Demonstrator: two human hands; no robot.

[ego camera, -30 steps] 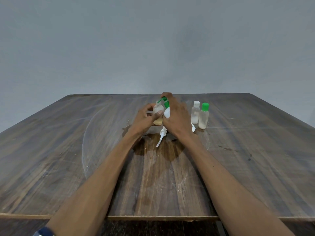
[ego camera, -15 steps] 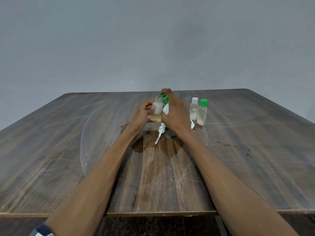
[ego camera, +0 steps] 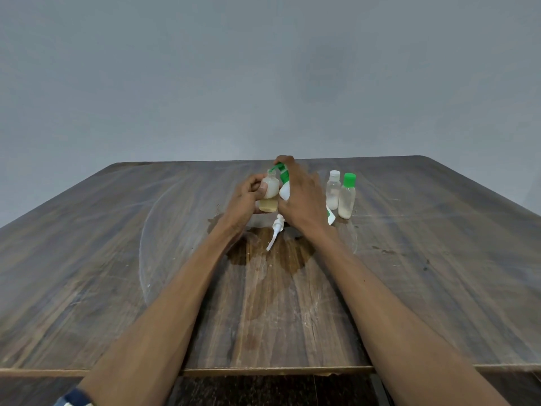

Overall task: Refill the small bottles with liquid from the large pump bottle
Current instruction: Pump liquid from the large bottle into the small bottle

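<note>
My left hand (ego camera: 246, 197) grips a small uncapped bottle (ego camera: 270, 190) upright over the middle of the wooden table (ego camera: 87, 259). A yellowish layer sits at its bottom with whitish liquid above. My right hand (ego camera: 301, 197) holds the large white and green bottle (ego camera: 284, 187) tipped toward the small bottle's mouth; my hand hides most of it. The white pump head (ego camera: 276, 230) with its tube lies on the table just below my hands. Two capped small bottles stand to the right, one with a white cap (ego camera: 333, 190) and one with a green cap (ego camera: 347, 196).
A dark wet stain (ego camera: 269, 253) spreads on the wood under and in front of my hands. A faint round scratch ring marks the tabletop around them. A grey wall stands behind the table. The table's near edge runs below my forearms.
Both hands keep their grip and pose around the two bottles. The view has shifted slightly, so everything sits a little higher in the frame than a second ago.
</note>
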